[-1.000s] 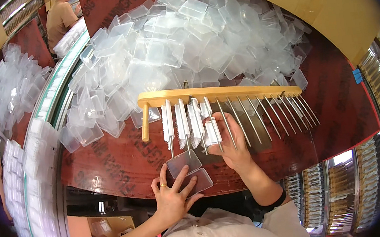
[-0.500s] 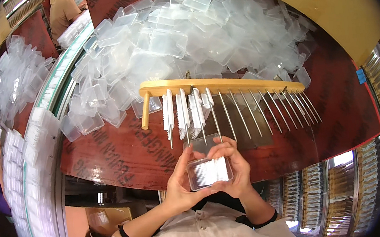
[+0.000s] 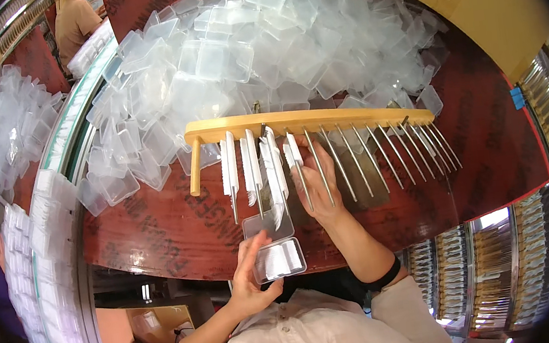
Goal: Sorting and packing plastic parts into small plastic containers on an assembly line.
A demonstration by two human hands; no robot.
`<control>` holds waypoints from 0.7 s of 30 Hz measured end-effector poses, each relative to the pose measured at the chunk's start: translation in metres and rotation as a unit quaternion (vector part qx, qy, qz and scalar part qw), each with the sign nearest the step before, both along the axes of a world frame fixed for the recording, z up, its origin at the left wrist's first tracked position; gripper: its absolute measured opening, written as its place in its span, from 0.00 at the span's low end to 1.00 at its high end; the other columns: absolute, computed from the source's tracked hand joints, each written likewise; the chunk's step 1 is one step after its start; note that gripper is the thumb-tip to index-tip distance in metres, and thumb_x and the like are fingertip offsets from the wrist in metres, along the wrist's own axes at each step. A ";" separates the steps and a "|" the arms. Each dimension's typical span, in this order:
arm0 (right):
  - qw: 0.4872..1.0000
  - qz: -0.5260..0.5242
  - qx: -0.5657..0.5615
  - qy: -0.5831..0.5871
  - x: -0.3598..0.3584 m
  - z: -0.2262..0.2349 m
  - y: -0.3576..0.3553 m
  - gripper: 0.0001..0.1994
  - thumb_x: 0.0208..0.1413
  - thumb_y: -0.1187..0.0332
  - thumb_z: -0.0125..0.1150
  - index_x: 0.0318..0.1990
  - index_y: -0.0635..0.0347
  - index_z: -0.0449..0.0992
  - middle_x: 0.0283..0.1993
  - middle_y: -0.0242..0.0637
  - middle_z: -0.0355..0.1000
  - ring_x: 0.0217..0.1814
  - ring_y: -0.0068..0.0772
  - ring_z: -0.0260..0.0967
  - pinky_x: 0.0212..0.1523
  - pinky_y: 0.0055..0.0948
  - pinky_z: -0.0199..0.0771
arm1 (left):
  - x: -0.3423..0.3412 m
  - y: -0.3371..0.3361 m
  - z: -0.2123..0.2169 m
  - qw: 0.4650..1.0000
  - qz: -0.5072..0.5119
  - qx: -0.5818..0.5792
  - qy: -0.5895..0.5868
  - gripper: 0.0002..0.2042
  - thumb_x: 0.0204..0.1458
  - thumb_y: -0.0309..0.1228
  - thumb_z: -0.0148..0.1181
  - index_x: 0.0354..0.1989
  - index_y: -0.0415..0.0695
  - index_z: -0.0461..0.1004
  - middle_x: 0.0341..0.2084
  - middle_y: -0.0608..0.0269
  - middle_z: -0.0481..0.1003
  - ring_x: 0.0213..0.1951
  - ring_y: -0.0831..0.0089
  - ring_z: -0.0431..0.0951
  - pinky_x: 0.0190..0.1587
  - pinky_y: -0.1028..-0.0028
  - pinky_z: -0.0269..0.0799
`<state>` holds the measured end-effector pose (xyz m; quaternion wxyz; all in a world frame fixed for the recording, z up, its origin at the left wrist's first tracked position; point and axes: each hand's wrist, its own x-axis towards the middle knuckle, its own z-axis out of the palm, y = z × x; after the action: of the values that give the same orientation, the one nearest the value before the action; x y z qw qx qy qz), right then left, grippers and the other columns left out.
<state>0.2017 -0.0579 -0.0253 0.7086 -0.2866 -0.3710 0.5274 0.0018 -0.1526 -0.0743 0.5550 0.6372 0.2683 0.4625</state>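
Nearest the body, the left hand (image 3: 250,284) cups a small clear hinged plastic box (image 3: 275,251), fingers spread and curled along its left edge; the box lies open just below the wooden peg rack (image 3: 309,121), its lower half filled with a pale packed stack. It looks light, thin-walled and slick, so it would likely flex or pop if squeezed; the rigid rim and corners near the hinge seem the safest places to hold it. Directly beneath the rack, the right hand (image 3: 320,183) reaches up among the metal rods (image 3: 355,165), fingers parted around 1 rod beside the white strips (image 3: 267,169) hanging there; whether it pinches a strip I cannot tell. Beyond the rack lies a large heap of empty clear boxes (image 3: 260,44).
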 end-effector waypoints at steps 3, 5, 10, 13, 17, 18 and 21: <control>0.998 -0.011 -0.015 -0.062 0.005 -0.002 0.000 0.23 0.48 0.76 0.61 0.54 0.64 0.66 0.49 0.33 0.66 0.51 0.24 0.65 0.54 0.26 0.66 | 0.001 0.003 -0.003 0.996 -0.026 0.061 0.058 0.47 0.38 0.22 0.71 0.70 0.34 0.51 0.56 0.52 0.58 0.60 0.64 0.61 0.63 0.68 0.55; 0.994 -0.055 -0.013 -0.096 0.004 0.002 -0.008 0.21 0.46 0.77 0.62 0.51 0.65 0.69 0.46 0.32 0.68 0.50 0.22 0.66 0.50 0.23 0.68 | 0.002 0.008 0.002 0.993 -0.021 0.081 0.087 0.47 0.39 0.24 0.72 0.70 0.34 0.51 0.56 0.52 0.58 0.60 0.63 0.61 0.63 0.67 0.57; 0.975 -0.042 0.090 -0.199 0.005 0.026 -0.097 0.26 0.34 0.73 0.68 0.46 0.69 0.70 0.44 0.39 0.71 0.50 0.33 0.67 0.50 0.28 0.67 | 0.004 0.015 0.019 0.984 -0.041 0.048 0.164 0.54 0.36 0.34 0.79 0.71 0.33 0.48 0.51 0.46 0.71 0.53 0.56 0.70 0.57 0.62 0.64; 0.916 -0.093 -0.028 -0.390 0.034 0.024 -0.115 0.26 0.31 0.71 0.69 0.44 0.66 0.71 0.44 0.46 0.71 0.53 0.43 0.65 0.59 0.43 0.58 | 0.010 0.021 0.019 0.973 -0.034 0.137 0.183 0.54 0.36 0.36 0.79 0.71 0.33 0.48 0.52 0.49 0.72 0.52 0.56 0.70 0.57 0.61 0.61; 0.736 0.016 0.031 -0.676 0.022 0.034 -0.108 0.25 0.30 0.68 0.70 0.43 0.57 0.72 0.57 0.44 0.65 0.60 0.55 0.58 0.61 0.50 0.53 | 0.017 0.014 0.019 0.970 -0.032 0.109 0.216 0.52 0.37 0.33 0.76 0.70 0.32 0.49 0.51 0.50 0.72 0.50 0.53 0.70 0.55 0.57 0.60; 0.716 0.054 0.012 -0.696 0.018 0.024 -0.111 0.27 0.34 0.63 0.73 0.46 0.59 0.72 0.61 0.47 0.62 0.64 0.55 0.56 0.63 0.52 0.51 | 0.016 0.012 0.020 0.970 -0.034 0.110 0.213 0.52 0.37 0.33 0.76 0.70 0.32 0.49 0.51 0.50 0.72 0.50 0.53 0.70 0.55 0.57 0.60; 0.768 -0.021 -0.004 -0.640 0.021 0.006 -0.128 0.38 0.35 0.61 0.78 0.57 0.64 0.69 0.63 0.50 0.62 0.61 0.55 0.62 0.61 0.51 0.61 | 0.013 0.005 0.015 0.958 -0.012 0.143 0.248 0.47 0.38 0.32 0.74 0.67 0.29 0.53 0.52 0.47 0.72 0.50 0.53 0.71 0.53 0.56 0.64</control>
<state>0.2231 -0.1862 -0.0193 0.3167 -0.5683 -0.7305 0.2077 0.0149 -0.1480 -0.0589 0.3801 0.8076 0.3209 0.3169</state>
